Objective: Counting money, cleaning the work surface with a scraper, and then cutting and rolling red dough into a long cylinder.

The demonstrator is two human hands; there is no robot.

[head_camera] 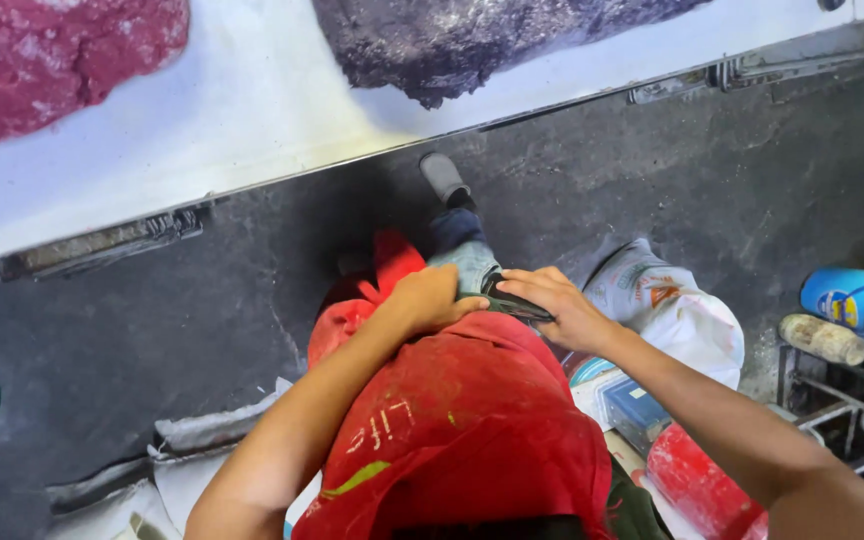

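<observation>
**Both hands at the waist, beside the powder counter**

Dark, cracked concrete floor (202, 300) runs under me, edged by a long white counter (252, 110) that carries a heap of crimson powder (42, 60) and a heap of dark purple powder (452, 40), kept apart so the colours stay separate. I look straight down my red, paint-smeared shirt (462, 420). My left hand (430, 298) rests curled at the shirt's hem, its grip closed on the cloth, seemingly to lift it clear. My right hand (552, 305) lies flat, fingers pressed together over a thin dark object (512, 300) at my jeans pocket; I cannot tell what it is. A white printed sack (672, 310) slumps nearby, and a blue plastic bottle (857, 300) lies on a metal rack (832, 400).
</observation>
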